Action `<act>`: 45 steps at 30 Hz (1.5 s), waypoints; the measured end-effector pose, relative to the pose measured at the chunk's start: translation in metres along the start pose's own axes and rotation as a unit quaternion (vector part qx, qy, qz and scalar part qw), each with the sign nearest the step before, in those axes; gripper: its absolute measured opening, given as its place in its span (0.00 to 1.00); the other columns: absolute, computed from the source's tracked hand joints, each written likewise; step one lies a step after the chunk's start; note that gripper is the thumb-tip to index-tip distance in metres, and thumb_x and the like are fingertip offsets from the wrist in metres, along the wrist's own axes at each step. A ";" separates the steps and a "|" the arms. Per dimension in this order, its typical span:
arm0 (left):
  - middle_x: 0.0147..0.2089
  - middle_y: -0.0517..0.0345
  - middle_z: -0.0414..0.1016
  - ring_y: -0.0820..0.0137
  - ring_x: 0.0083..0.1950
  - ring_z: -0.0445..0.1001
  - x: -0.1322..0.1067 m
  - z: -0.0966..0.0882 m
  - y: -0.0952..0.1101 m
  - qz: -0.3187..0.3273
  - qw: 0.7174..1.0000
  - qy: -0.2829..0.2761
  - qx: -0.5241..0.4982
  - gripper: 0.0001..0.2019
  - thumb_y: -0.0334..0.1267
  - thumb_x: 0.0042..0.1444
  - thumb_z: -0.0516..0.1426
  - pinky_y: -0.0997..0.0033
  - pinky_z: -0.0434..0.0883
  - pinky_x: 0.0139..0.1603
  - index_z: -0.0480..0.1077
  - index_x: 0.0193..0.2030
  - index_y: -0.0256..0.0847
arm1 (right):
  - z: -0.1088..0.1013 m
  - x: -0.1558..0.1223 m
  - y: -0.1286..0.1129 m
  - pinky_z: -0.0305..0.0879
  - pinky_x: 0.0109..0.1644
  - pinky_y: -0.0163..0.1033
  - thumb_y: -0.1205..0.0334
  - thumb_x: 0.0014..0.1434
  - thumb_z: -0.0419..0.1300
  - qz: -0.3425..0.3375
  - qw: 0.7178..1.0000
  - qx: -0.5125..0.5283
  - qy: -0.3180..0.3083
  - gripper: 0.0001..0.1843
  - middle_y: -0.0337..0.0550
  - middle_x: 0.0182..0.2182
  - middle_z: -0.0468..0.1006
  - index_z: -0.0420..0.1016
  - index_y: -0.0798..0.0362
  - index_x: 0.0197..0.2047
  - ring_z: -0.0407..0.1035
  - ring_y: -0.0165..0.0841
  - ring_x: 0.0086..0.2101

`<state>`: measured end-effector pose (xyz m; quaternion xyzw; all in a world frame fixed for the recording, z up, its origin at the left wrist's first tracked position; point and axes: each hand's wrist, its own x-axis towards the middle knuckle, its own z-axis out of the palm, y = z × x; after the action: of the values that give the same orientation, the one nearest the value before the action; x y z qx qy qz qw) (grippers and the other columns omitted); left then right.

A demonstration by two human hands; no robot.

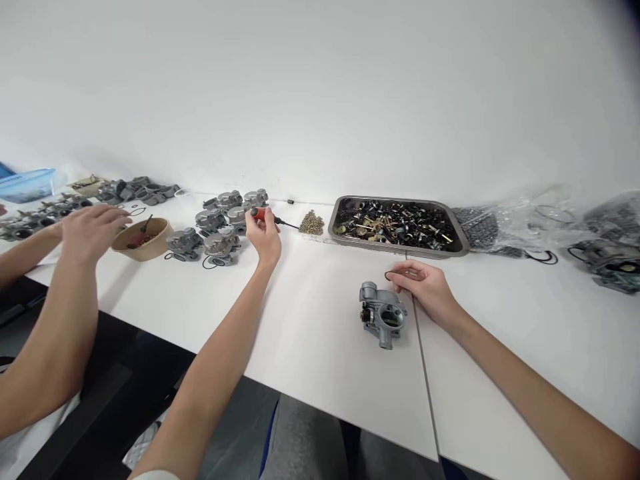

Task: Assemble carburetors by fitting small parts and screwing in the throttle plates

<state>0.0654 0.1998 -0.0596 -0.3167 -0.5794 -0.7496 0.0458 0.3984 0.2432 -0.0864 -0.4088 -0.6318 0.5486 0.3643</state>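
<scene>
My left hand [265,238] is closed round the red handle of a screwdriver [258,213]. Its dark shaft points right, with the tip at a small heap of brass screws [312,223]. My right hand [423,285] pinches a small, thin, dark rubber ring [388,275], partly hidden by the fingertips. Just left of and below that hand, a grey metal carburetor [384,315] rests on the white table, its round bore facing me. Several more carburetors [220,245] stand to the left of my left hand.
Behind the carburetor lies a metal tray [465,249] of mixed small parts. Plastic bags [530,217] and another carburetor [613,260] are at the right. At the left, a co-worker's hand [93,230] is beside a paper bowl [150,250] holding a red-handled screwdriver. A seam [425,373] crosses the table.
</scene>
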 end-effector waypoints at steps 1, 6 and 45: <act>0.31 0.65 0.66 0.82 0.21 0.64 -0.001 0.000 -0.002 -0.002 1.000 -0.009 0.007 0.21 0.59 0.58 0.54 0.78 0.65 0.24 0.61 0.38 0.40 | -0.001 0.000 -0.001 0.66 0.34 0.38 0.48 0.43 0.75 0.001 1.000 0.002 -0.003 0.23 0.42 0.26 0.77 0.76 0.56 0.34 0.70 0.29 0.25; 0.32 0.64 0.66 0.82 0.23 0.64 -0.003 0.002 -0.007 -0.001 0.999 -0.030 0.012 0.23 0.61 0.58 0.54 0.79 0.66 0.24 0.61 0.39 0.40 | -0.002 -0.001 0.000 0.65 0.33 0.37 0.50 0.44 0.75 0.004 1.000 0.009 -0.016 0.21 0.42 0.27 0.78 0.77 0.56 0.34 0.69 0.28 0.26; 0.30 0.64 0.65 0.82 0.20 0.60 0.000 0.005 0.001 0.066 0.998 -0.022 -0.011 0.16 0.52 0.60 0.55 0.76 0.62 0.19 0.59 0.37 0.41 | -0.004 -0.044 -0.074 0.62 0.35 0.38 0.57 0.48 0.72 -0.045 0.969 -0.127 -0.206 0.11 0.42 0.30 0.81 0.83 0.52 0.34 0.72 0.31 0.31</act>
<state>0.0682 0.2045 -0.0586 -0.3712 -0.5502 -0.7438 0.0789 0.4112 0.1999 -0.0130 -0.3006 -0.7754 0.5198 0.1956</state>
